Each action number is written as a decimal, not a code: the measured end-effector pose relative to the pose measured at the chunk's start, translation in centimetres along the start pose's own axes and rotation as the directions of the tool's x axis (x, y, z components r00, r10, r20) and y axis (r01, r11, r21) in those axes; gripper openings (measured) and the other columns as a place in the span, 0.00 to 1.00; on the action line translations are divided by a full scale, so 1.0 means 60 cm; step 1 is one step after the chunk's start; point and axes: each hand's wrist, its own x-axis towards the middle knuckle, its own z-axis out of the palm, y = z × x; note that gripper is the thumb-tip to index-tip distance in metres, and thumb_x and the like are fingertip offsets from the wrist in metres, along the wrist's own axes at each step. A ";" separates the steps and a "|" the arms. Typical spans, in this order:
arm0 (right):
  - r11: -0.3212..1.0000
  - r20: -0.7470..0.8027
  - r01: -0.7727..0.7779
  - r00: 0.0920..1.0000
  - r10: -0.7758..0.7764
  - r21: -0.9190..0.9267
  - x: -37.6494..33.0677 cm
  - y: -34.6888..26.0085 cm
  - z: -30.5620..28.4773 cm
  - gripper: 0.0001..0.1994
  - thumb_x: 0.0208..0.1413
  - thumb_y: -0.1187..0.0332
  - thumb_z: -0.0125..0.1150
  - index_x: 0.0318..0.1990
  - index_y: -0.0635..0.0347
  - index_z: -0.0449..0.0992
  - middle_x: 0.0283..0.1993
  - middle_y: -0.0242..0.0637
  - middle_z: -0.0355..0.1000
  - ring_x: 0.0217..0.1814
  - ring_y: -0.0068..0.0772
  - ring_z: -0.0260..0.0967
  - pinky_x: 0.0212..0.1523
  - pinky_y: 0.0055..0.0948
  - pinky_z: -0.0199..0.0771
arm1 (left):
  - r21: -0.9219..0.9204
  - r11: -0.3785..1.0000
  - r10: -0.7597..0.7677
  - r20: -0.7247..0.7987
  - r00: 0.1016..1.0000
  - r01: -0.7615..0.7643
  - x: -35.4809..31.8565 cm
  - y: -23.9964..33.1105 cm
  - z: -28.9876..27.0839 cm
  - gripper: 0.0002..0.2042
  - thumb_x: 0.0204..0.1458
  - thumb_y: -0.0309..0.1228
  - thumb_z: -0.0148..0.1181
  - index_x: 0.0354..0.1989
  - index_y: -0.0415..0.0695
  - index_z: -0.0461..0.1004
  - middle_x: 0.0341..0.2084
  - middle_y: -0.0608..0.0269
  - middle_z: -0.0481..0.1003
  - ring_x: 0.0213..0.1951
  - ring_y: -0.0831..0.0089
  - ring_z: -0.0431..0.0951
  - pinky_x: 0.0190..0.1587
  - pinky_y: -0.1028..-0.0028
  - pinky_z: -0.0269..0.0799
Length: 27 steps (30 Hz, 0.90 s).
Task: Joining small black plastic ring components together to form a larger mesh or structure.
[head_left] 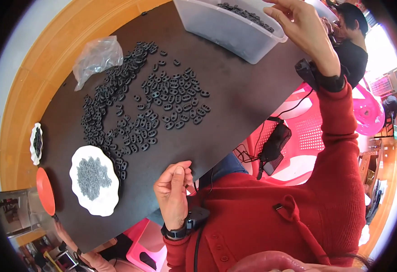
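Many small black oval pieces with two holes (171,93) lie spread and heaped on the dark brown table (180,145). Close to the table's near edge is my left hand (175,192), its thumb pressed against curled fingers; whatever they may hold is hidden. My right hand (300,22) reaches over the right end of a translucent plastic bin (234,43), thumb and fingers apart, partly cut off by the upper edge. Inside the bin lie more black pieces (248,17). No piece shows in my right fingers.
A white scalloped plate (112,199) holds small grey pieces; a smaller white dish (33,156) holds dark ones. An orange-red round plate (45,191) and a clear plastic bag (98,59) are on the left. Pink chairs (309,122) stand beside the table. Other people sit at far right and lower left.
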 end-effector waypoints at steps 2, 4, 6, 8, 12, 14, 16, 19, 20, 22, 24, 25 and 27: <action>0.996 0.075 0.056 0.995 -0.061 0.076 -0.014 -0.039 0.010 0.12 0.67 0.72 0.67 0.52 0.71 0.86 0.25 0.45 0.78 0.26 0.27 0.74 0.29 0.33 0.72 | -0.062 0.997 0.047 -0.023 0.999 -0.049 0.000 -0.009 -0.018 0.13 0.76 0.32 0.61 0.54 0.35 0.87 0.38 0.69 0.82 0.34 0.85 0.77 0.30 0.81 0.72; 0.989 0.255 -0.003 0.966 -0.035 0.149 -0.029 -0.114 0.016 0.10 0.68 0.71 0.68 0.48 0.71 0.86 0.27 0.46 0.79 0.27 0.26 0.75 0.31 0.33 0.72 | -0.057 0.997 0.052 -0.037 0.998 -0.055 -0.005 -0.015 -0.034 0.13 0.76 0.32 0.61 0.53 0.35 0.87 0.38 0.69 0.83 0.34 0.85 0.77 0.31 0.82 0.72; 0.954 0.268 0.235 0.922 -0.280 0.186 -0.025 -0.126 0.055 0.10 0.66 0.70 0.68 0.47 0.71 0.86 0.28 0.47 0.80 0.29 0.28 0.77 0.32 0.34 0.74 | -0.065 0.996 0.067 -0.031 0.997 -0.069 -0.013 -0.020 -0.050 0.13 0.76 0.31 0.61 0.54 0.34 0.86 0.39 0.68 0.83 0.36 0.84 0.78 0.37 0.81 0.74; 0.962 0.432 0.269 0.863 -0.264 0.051 -0.086 -0.112 0.071 0.13 0.66 0.67 0.70 0.53 0.63 0.87 0.38 0.47 0.85 0.39 0.46 0.84 0.45 0.38 0.82 | -0.109 0.990 0.084 -0.034 0.996 -0.088 -0.022 -0.018 -0.058 0.13 0.76 0.31 0.60 0.55 0.32 0.84 0.38 0.65 0.82 0.37 0.80 0.77 0.41 0.78 0.74; 0.944 0.583 0.325 0.757 -0.297 0.058 -0.099 -0.152 0.166 0.11 0.68 0.67 0.67 0.51 0.63 0.86 0.41 0.51 0.85 0.45 0.59 0.82 0.48 0.48 0.82 | -0.180 0.975 0.127 -0.019 0.992 -0.129 -0.034 -0.020 -0.070 0.15 0.77 0.31 0.59 0.57 0.30 0.82 0.38 0.63 0.80 0.39 0.78 0.76 0.45 0.76 0.74; 0.904 0.634 0.414 0.671 -0.385 0.110 -0.093 -0.169 0.218 0.09 0.68 0.68 0.66 0.47 0.63 0.85 0.40 0.52 0.83 0.48 0.63 0.81 0.49 0.53 0.80 | -0.197 0.968 0.154 -0.018 0.988 -0.154 -0.046 -0.018 -0.081 0.15 0.77 0.31 0.59 0.58 0.30 0.82 0.38 0.63 0.81 0.39 0.78 0.76 0.45 0.76 0.74; 0.915 0.695 0.388 0.626 -0.354 0.116 -0.081 -0.215 0.247 0.08 0.68 0.68 0.66 0.46 0.64 0.85 0.39 0.52 0.83 0.47 0.63 0.81 0.49 0.53 0.80 | -0.195 0.970 0.148 0.003 0.989 -0.144 -0.055 -0.018 -0.092 0.16 0.77 0.33 0.59 0.59 0.30 0.82 0.40 0.63 0.81 0.40 0.78 0.77 0.46 0.77 0.75; 0.899 0.761 0.414 0.533 -0.369 0.146 -0.068 -0.257 0.297 0.08 0.67 0.69 0.66 0.45 0.65 0.85 0.40 0.52 0.83 0.47 0.62 0.82 0.49 0.52 0.81 | -0.229 0.961 0.164 0.027 0.986 -0.153 -0.062 -0.022 -0.106 0.17 0.77 0.33 0.60 0.61 0.31 0.81 0.42 0.63 0.82 0.42 0.79 0.78 0.47 0.77 0.76; 0.867 0.767 0.465 0.486 -0.419 0.179 -0.068 -0.262 0.315 0.08 0.67 0.69 0.66 0.46 0.64 0.86 0.41 0.51 0.84 0.47 0.60 0.82 0.49 0.50 0.82 | -0.230 0.961 0.164 0.033 0.986 -0.152 -0.066 -0.021 -0.108 0.17 0.77 0.33 0.60 0.61 0.31 0.81 0.42 0.63 0.82 0.42 0.79 0.78 0.47 0.77 0.76; 0.871 0.755 0.427 0.480 -0.448 0.245 -0.069 -0.273 0.356 0.09 0.66 0.69 0.66 0.47 0.64 0.86 0.42 0.50 0.85 0.48 0.58 0.83 0.50 0.49 0.83 | -0.192 0.969 0.161 0.030 0.987 -0.152 -0.072 -0.017 -0.114 0.17 0.76 0.33 0.61 0.64 0.32 0.80 0.46 0.62 0.83 0.43 0.79 0.80 0.49 0.77 0.77; 0.871 0.742 0.384 0.478 -0.471 0.305 -0.076 -0.278 0.381 0.09 0.66 0.69 0.67 0.48 0.64 0.86 0.43 0.49 0.86 0.48 0.57 0.84 0.50 0.48 0.83 | -0.180 0.972 0.161 0.042 0.986 -0.151 -0.075 -0.010 -0.116 0.16 0.77 0.32 0.60 0.64 0.34 0.81 0.47 0.64 0.83 0.42 0.80 0.79 0.48 0.79 0.76; 0.864 0.728 0.360 0.475 -0.494 0.351 -0.080 -0.281 0.390 0.10 0.64 0.69 0.68 0.48 0.64 0.86 0.43 0.48 0.86 0.49 0.55 0.85 0.51 0.48 0.83 | -0.165 0.975 0.160 0.048 0.986 -0.150 -0.075 -0.007 -0.118 0.15 0.78 0.30 0.58 0.65 0.36 0.82 0.48 0.65 0.83 0.42 0.82 0.78 0.47 0.80 0.76; 0.855 0.714 0.338 0.475 -0.515 0.393 -0.086 -0.285 0.407 0.11 0.63 0.69 0.69 0.49 0.64 0.87 0.43 0.47 0.87 0.49 0.53 0.86 0.51 0.47 0.84 | -0.166 0.971 0.181 0.057 0.982 -0.169 -0.068 -0.009 -0.122 0.15 0.78 0.29 0.58 0.65 0.36 0.81 0.49 0.64 0.83 0.43 0.82 0.78 0.48 0.80 0.76</action>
